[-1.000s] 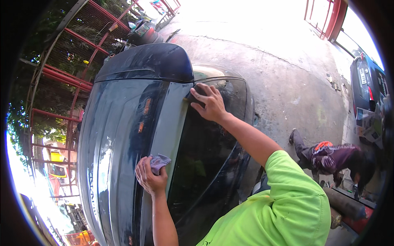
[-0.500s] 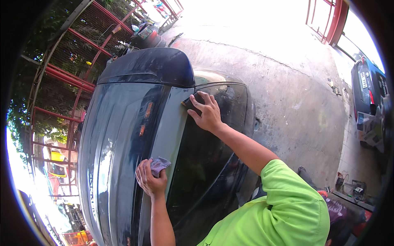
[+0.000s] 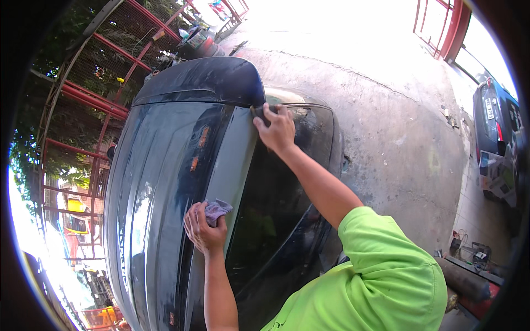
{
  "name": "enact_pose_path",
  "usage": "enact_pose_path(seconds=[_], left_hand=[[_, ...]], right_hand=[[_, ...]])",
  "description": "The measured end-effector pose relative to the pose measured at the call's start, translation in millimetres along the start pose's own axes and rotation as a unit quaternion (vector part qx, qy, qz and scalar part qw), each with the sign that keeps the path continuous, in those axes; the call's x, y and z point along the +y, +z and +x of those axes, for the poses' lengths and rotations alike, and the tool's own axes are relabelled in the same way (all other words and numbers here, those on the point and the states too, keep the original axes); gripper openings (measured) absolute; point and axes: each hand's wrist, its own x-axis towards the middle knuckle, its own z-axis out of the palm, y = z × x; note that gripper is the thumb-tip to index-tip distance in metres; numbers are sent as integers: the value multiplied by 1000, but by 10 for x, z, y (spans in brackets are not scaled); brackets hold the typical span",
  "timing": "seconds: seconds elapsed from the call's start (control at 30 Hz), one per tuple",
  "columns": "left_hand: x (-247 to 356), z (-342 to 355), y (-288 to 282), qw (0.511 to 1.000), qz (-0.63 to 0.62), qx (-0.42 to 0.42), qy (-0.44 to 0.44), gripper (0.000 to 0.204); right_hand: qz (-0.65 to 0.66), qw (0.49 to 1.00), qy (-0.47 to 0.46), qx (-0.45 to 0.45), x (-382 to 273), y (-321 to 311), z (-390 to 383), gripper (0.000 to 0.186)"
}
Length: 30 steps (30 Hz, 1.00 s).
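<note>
My right hand (image 3: 276,126) presses a dark block (image 3: 258,112) with a yellowish edge against the top end of a matte grey strip (image 3: 227,160) on the dark vehicle, next to the corner of the dark spoiler (image 3: 199,77). My left hand (image 3: 205,229), fingers curled, holds a crumpled lilac cloth (image 3: 218,208) lower down, beside the same strip. To the right of the strip is dark glass (image 3: 265,209); to the left is the ribbed roof (image 3: 141,182) with small orange patches (image 3: 203,138). The block is partly hidden by my fingers.
Red mesh fencing (image 3: 99,110) with foliage runs along the left. Cracked concrete (image 3: 386,138) lies to the right. A blue car (image 3: 491,132) with paper on it stands at the far right, near a dark cylinder and tools (image 3: 464,276). Clutter (image 3: 196,41) sits beyond the spoiler.
My right hand and block have moved up toward the spoiler corner since half a second ago; my left hand shifted slightly. A person seen at the right a second ago is out of view.
</note>
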Motion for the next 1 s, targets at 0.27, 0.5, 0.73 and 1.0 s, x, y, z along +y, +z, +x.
enact_pose_path(seconds=[0.27, 0.5, 0.73, 1.0], left_hand=[[-9, -28, 18, 1000, -8, 10, -6, 45], [0, -16, 2, 1000, 4, 6, 4, 47], [-48, -52, 25, 1000, 7, -5, -4, 51], [59, -39, -129, 990, 49, -40, 123, 63]], right_hand=[[0, 1000, -1, 18, -64, -3, 39, 53], [-24, 999, -27, 11, -55, -21, 10, 52], [-44, 995, -87, -21, -19, -22, -111, 56], [10, 988, -150, 39, 35, -83, -146, 54]])
